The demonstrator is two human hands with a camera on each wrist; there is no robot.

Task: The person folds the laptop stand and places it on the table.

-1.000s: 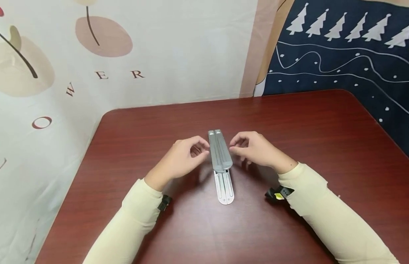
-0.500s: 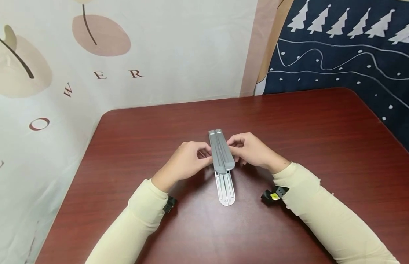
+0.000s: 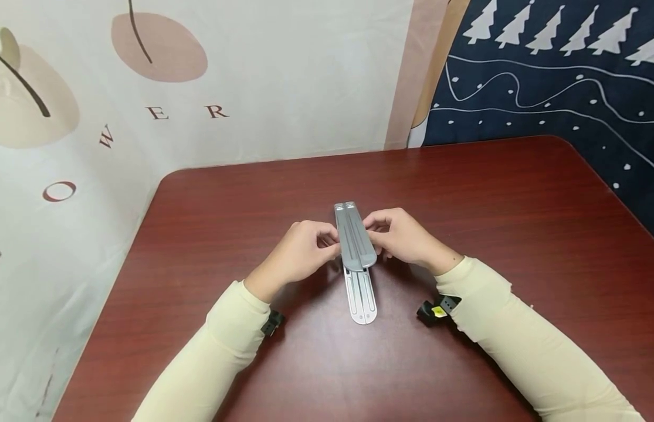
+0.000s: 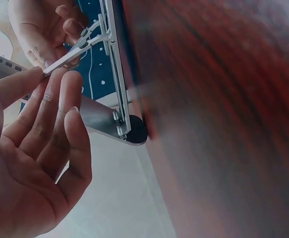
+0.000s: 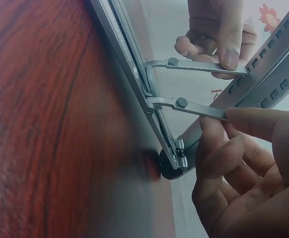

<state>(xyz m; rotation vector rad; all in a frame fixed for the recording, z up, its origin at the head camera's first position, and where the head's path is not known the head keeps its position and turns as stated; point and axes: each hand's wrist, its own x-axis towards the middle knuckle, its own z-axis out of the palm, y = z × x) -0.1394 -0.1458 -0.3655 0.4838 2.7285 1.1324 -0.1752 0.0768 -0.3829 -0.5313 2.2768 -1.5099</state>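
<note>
A silver folding laptop stand (image 3: 353,237) lies lengthwise on the table, its upper plates raised at an angle over the base rails (image 3: 361,302). My left hand (image 3: 308,249) is at its left side and my right hand (image 3: 403,235) at its right. In the right wrist view, thumb and fingers of the right hand (image 5: 253,168) pinch the near support strut (image 5: 204,110). Beyond it, the left hand (image 5: 221,29) pinches the other strut (image 5: 194,65). Both struts reach from the rails to the slotted underside (image 5: 278,62). The left wrist view shows the left fingertips on a strut (image 4: 67,59).
The stand's hinge end has a dark round pad (image 4: 137,130) near the tabletop. The dark red wooden table (image 3: 242,193) meets a white printed cloth (image 3: 305,76) and a navy tree-patterned cloth (image 3: 517,88) behind. Each wrist wears a small black camera (image 3: 429,312).
Both hands have closed in from either side of the stand and now pinch its struts. The stand stays at nearly the same place, with the view shifted slightly.
</note>
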